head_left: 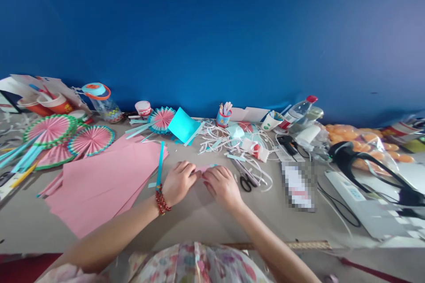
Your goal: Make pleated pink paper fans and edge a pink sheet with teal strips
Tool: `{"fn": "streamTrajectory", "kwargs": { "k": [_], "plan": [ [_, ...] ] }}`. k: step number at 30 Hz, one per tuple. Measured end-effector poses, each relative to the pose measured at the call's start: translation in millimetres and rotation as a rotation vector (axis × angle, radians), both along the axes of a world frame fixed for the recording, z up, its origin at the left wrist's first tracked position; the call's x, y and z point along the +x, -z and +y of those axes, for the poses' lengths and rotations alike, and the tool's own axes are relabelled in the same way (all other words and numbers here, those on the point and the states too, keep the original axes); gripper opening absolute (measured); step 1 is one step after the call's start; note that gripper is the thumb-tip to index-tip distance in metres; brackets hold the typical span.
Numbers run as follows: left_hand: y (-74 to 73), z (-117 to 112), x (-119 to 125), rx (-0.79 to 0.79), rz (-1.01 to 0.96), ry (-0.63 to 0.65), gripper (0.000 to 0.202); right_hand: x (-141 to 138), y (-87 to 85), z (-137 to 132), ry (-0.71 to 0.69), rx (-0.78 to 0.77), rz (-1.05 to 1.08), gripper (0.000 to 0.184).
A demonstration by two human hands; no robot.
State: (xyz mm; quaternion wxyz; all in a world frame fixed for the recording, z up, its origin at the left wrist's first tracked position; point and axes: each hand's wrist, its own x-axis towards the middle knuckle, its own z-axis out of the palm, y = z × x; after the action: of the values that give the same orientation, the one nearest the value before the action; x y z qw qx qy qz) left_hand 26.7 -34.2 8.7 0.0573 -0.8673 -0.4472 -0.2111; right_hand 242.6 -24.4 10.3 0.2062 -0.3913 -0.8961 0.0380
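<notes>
Over the middle of the table, my left hand [179, 182] and my right hand [223, 185] are close together with their fingers closed on a small strip of pink paper [203, 169]. A bit of blue shows at its far right edge; most of the strip is hidden by the fingers. Left of my left hand lies a narrow blue paper strip [161, 161]. Large pink paper sheets [106, 181] are spread further left. To the right of my right hand rest black-handled scissors [246, 182].
Pleated paper fans [91, 140] lie at the left, and another fan [162, 119] is at the back near a blue paper square [184, 126]. White paper scraps [215, 137] are heaped behind my hands. A glue gun [288, 146], a bottle [299, 111] and a laptop [368, 208] are on the right.
</notes>
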Motion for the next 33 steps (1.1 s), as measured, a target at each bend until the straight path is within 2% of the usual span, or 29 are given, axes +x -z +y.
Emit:
{"fn": "streamTrajectory", "kwargs": {
  "k": [7,11,15,22,25,29,33],
  "plan": [
    [14.6,-11,-14,-0.113,0.005,0.037,0.025,11,19.6,2,-0.046,0.047,-0.043,0.022],
    [18.3,-15,-18,-0.175,-0.022,0.049,0.020,10,18.9,-1,-0.084,0.012,-0.085,0.021],
    [20.9,-17,-19,-0.204,-0.086,0.025,0.022,10,18.5,-2,-0.072,-0.022,-0.111,0.021],
    [26.7,-16,-23,-0.308,-0.214,-0.009,0.020,23,17.7,2,-0.071,-0.072,-0.127,0.018],
    [24.3,-10,-24,-0.402,-0.303,-0.029,0.016,13,8.7,7,-0.092,-0.126,-0.172,0.016],
    [18.4,-1,-25,-0.539,-0.388,-0.064,0.008,-20,-5.0,14,-0.091,-0.194,-0.298,0.016],
    [16.3,5,-26,-0.583,-0.381,-0.086,0.013,-45,-15.5,21,-0.060,-0.217,-0.425,0.020]
  ]
}}
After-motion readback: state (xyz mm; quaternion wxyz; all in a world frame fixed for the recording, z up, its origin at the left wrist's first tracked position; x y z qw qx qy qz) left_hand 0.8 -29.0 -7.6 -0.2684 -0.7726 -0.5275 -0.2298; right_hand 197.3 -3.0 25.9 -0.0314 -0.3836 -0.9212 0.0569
